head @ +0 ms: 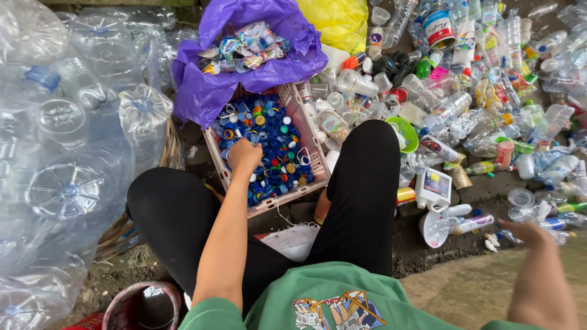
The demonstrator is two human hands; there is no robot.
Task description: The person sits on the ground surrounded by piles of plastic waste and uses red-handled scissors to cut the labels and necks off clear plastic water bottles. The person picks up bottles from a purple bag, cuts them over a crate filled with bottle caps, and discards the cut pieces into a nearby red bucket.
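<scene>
Left hand (pixel 243 154) over crate (pixel 318 160), fingers curled down among bottle caps (pixel 275 143); grip unclear. Right hand (pixel 524 232) fingers spread, empty, bottle (pixel 469 223) just beyond. Best release low over caps, avoid scatter.

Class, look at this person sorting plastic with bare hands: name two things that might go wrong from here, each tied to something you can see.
1. The left hand is down among loose bottle caps in the pink crate; a nudge might spill caps over its low rim.
2. The right hand reaches toward the crowded pile of bottles; it may knock the small bottle or set others rolling.
</scene>
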